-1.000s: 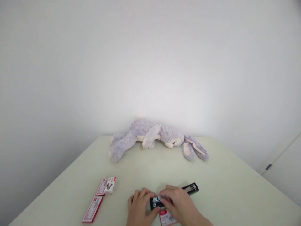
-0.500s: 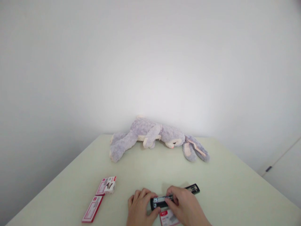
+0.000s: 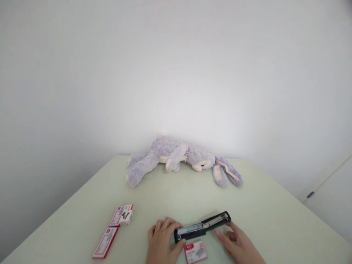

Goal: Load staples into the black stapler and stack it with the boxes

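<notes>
A black stapler [image 3: 192, 231] lies opened out on the table, its metal inner parts facing up. My left hand [image 3: 164, 242] grips the stapler's left end, thumb on the near side and fingers on the far side. By the stapler's right end, my right hand [image 3: 237, 245] has its thumb and index finger apart, holding nothing. The index fingertip is at the stapler's edge; whether it touches is unclear. A small red and white box of staples [image 3: 195, 252] lies just in front of the stapler, close to my left thumb.
To the left lie two flat pink and white boxes, one nearer [image 3: 105, 243] and one farther [image 3: 116, 215]. A small white box [image 3: 127, 215] with a stapler picture rests against the farther one. A lilac plush rabbit [image 3: 176, 153] lies on its side along the wall.
My right hand has let go of the stapler's middle and moved right, its fingers spreading. The stapler and staple box are now uncovered. My left hand keeps its hold. The view shifted slightly.
</notes>
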`<state>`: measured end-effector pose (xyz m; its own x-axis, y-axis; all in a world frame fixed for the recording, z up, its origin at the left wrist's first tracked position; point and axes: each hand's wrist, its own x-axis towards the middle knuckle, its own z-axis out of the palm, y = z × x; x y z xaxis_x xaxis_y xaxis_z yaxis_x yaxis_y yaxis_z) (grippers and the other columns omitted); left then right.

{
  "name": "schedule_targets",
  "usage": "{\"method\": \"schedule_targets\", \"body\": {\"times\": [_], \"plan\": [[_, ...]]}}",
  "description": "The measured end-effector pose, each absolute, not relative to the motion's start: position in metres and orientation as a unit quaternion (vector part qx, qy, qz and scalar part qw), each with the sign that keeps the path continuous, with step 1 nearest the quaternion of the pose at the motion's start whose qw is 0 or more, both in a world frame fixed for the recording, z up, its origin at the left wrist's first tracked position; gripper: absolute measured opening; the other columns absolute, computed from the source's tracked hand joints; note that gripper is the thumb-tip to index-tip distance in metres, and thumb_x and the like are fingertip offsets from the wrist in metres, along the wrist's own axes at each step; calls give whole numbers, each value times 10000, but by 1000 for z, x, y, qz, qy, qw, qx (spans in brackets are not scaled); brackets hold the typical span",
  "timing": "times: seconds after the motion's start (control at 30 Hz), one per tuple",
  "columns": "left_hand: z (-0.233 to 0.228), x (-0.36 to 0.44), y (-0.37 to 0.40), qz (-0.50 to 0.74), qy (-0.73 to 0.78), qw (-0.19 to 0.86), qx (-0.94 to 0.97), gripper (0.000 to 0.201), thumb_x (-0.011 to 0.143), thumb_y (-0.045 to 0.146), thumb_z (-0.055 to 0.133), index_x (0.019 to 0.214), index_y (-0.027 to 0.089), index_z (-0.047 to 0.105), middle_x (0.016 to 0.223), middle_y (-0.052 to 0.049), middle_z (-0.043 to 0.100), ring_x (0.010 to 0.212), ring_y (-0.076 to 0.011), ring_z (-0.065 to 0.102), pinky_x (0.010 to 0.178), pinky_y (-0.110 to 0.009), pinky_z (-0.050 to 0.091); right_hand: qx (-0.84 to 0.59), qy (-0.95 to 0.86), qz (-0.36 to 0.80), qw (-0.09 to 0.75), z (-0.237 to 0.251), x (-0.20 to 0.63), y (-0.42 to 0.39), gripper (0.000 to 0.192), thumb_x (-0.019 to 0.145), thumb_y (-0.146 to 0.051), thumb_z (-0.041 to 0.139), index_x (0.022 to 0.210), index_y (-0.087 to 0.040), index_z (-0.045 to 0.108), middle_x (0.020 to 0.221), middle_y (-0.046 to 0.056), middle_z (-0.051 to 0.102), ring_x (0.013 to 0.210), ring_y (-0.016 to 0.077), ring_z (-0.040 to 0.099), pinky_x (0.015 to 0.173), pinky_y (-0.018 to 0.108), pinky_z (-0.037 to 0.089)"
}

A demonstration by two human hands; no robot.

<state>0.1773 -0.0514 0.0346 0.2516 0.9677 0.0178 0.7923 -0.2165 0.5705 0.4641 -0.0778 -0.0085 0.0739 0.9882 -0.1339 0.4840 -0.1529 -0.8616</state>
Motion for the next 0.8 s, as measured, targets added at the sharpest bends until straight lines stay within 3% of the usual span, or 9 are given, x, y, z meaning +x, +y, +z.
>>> {"method": "schedule_targets", "body": {"times": [0.07,0.17,0.3,0.43,0.67,0.8], "plan": [[37,178,-51,188,577,235,759,290,819,363,685,1107,357,717,1200,1,699,1151,-264,565,1004,-422,320,-600,-545,438,389,4,463,-68,682,857,-714,591,1282,-181,613,734,-16,567,690,186,534,637,285,388],[36,178,-50,185,582,232,757,292,812,364,696,1103,366,721,1193,7,701,1154,-266,566,1004,-424,319,-519,-577,472,419,33,442,-51,572,822,-623,697,1182,-179,675,816,-3,603,753,175,542,694,276,405],[31,178,-49,183,587,224,756,307,780,359,731,1086,371,728,1181,10,708,1149,-269,570,1002,-427,319,-530,-671,401,330,63,410,-44,217,813,-375,743,954,-211,737,614,-86,406,598,114,394,577,244,281],[25,178,-47,187,589,218,755,320,784,390,737,1103,363,727,1169,1,710,1140,-270,574,991,-426,323,-538,-732,332,255,71,392,-46,10,774,-213,700,781,-214,694,614,-83,456,598,107,429,572,239,269],[18,174,-47,201,585,208,758,369,778,373,698,1141,302,698,1216,-36,697,1159,-283,567,1000,-425,333,-567,-766,255,167,69,382,-46,109,744,-162,700,836,-220,704,765,-35,658,711,135,570,646,236,321],[14,172,-51,225,587,162,761,459,740,185,591,1183,274,672,1277,-56,668,1203,-294,547,1036,-444,338,-580,-761,232,178,72,387,-44,140,785,-207,684,908,-242,742,822,-15,678,778,161,589,701,251,348]]}}
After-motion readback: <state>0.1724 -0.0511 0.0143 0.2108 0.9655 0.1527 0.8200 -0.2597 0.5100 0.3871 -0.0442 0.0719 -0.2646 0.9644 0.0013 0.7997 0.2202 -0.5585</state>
